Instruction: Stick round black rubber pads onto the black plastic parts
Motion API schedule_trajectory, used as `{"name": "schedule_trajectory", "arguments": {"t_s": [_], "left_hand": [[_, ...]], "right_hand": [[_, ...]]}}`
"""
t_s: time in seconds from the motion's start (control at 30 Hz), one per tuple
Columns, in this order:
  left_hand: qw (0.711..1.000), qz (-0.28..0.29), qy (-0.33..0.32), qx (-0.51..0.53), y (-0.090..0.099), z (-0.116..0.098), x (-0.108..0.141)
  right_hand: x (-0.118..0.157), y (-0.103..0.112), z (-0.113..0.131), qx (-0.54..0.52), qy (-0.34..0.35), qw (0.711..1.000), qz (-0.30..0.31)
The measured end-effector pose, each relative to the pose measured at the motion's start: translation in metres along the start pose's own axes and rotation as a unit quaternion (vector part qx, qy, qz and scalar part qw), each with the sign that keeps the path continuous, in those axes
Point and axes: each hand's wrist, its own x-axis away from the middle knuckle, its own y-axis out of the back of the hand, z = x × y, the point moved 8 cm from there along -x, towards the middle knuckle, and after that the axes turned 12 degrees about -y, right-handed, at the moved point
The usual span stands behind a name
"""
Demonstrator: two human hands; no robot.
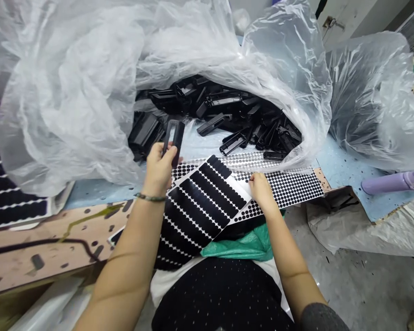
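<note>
Left hand [158, 169] pinching one black plastic frame [174, 142] between thumb and fingers, held upright before pile; one bracelet [151, 197] on wrist. Right hand [262, 192], fingers bent, resting on sheet of black adhesive dots [286, 188], beside overlapping sheet of black strips [202, 207]; pinch on sheet edge cannot be told. Pile of similar frames [221, 108], too many to count, inside clear plastic bag [69, 101]. One lilac bottle [395, 182] lying on blue tabletop [345, 174].
</note>
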Motion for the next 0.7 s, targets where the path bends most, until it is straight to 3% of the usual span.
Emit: {"name": "schedule_trajectory", "arguments": {"t_s": [0.07,0.13,0.23,0.33,0.4,0.53,0.7], "left_hand": [[0.992,-0.009,0.063,0.11,-0.009,-0.004,0.027],[0.963,0.009,0.14,0.23,-0.03,-0.009,0.059],[0.931,0.049,0.192,0.307,-0.058,-0.022,0.098],[0.924,0.059,0.186,0.33,-0.072,-0.028,0.117],[0.927,0.065,0.168,0.328,-0.076,-0.03,0.122],[0.934,0.073,0.141,0.321,-0.077,-0.031,0.126],[0.936,0.07,0.119,0.323,-0.077,-0.034,0.127]], "right_hand": [[0.0,0.0,0.002,-0.008,-0.002,1.0,0.004],[0.003,0.001,0.005,-0.02,-0.006,1.0,0.008],[0.016,-0.003,0.013,-0.164,-0.02,0.985,0.05],[0.034,-0.014,0.03,-0.352,-0.037,0.926,0.129],[0.045,-0.019,0.045,-0.391,-0.031,0.907,0.152],[0.057,-0.015,0.068,-0.375,0.02,0.92,0.115],[0.062,-0.019,0.074,-0.338,0.029,0.933,0.117]]}}
